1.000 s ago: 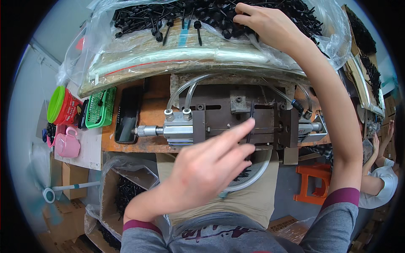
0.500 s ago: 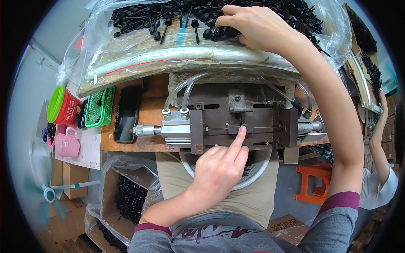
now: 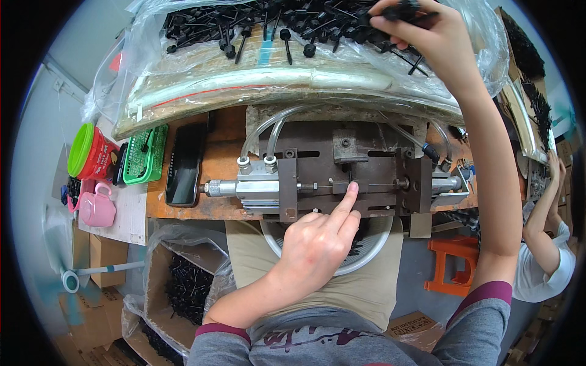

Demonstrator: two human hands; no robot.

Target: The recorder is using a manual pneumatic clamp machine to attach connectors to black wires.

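My left hand (image 3: 317,247) rests over a dark metal jig, its index fingertip touching the small centre block (image 3: 343,186). A thin black piece stands in that block, partly hidden by the finger. My left hand's remaining fingers are bent and appear to hold nothing. At the upper right, my right hand (image 3: 436,43) is closed around a few black stemmed plastic parts (image 3: 404,11), above a pile of the same parts (image 3: 213,24). Metal air cylinders, one at the left (image 3: 256,188) and one at the right (image 3: 444,183), flank the block, their rods pointing at it.
Clear plastic lines the pile's tray (image 3: 262,82). Left of the jig lie a phone (image 3: 185,165), a green basket (image 3: 145,155) and a pink cup (image 3: 97,207). Below are a white basin (image 3: 366,263) and a box of black parts (image 3: 189,287). A person (image 3: 543,262) works at the right.
My right hand has moved right across the pile and now grips black parts. Both cylinder rods have slid inward toward the centre block. My left fingertip stays on the block.
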